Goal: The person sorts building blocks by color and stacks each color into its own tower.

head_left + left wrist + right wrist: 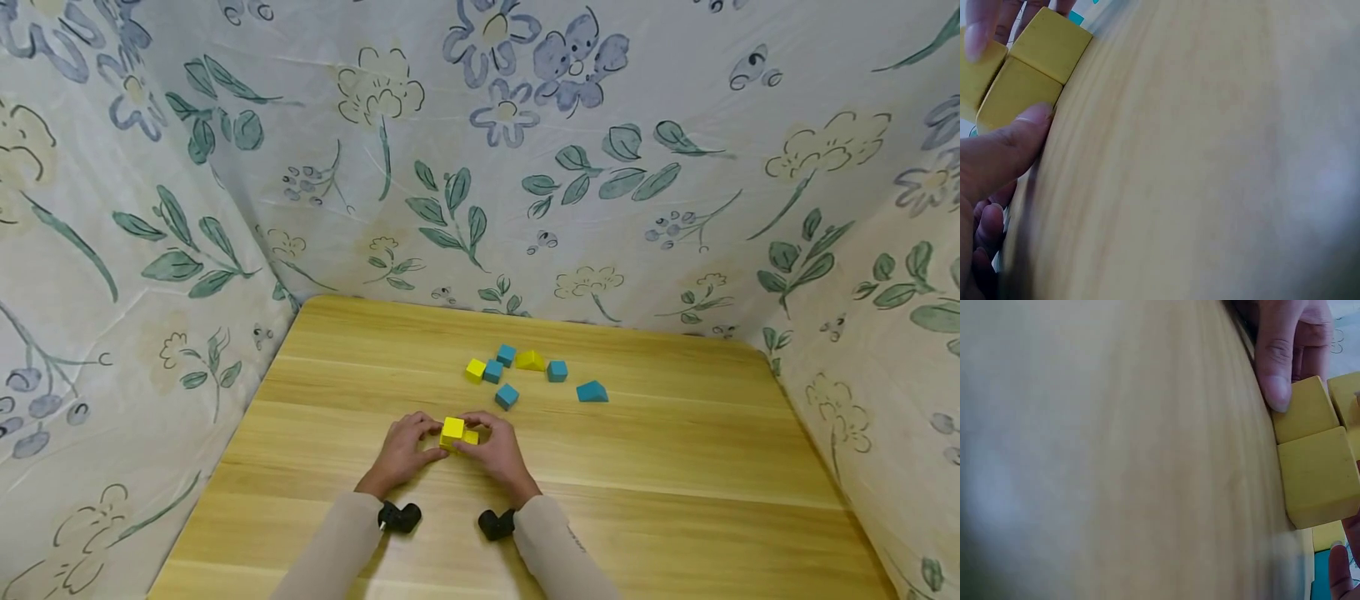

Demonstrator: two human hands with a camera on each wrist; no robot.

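Three yellow cubes stand together between the hands: two side by side on the table, and an upper cube point(453, 429) point(1346, 403) on the left one. My left hand point(403, 452) grips the lower left cube point(1019, 94) point(1305, 411), its thumb on the near face. From the other side, my right hand point(495, 452) holds the upper cube, one fingertip on its near face and other fingers behind. The lower right cube point(471, 437) point(1054, 44) point(1319, 478) touches the lower left one. Part of the right hand is cut off in the right wrist view.
Beyond the hands on the wooden table point(675, 450) lie several blue cubes point(507, 396), a yellow cube point(476, 371), a yellow block point(531, 361) and a blue block with sloping sides point(592, 392). Flowered cloth point(450, 167) hangs behind the table and at its sides.
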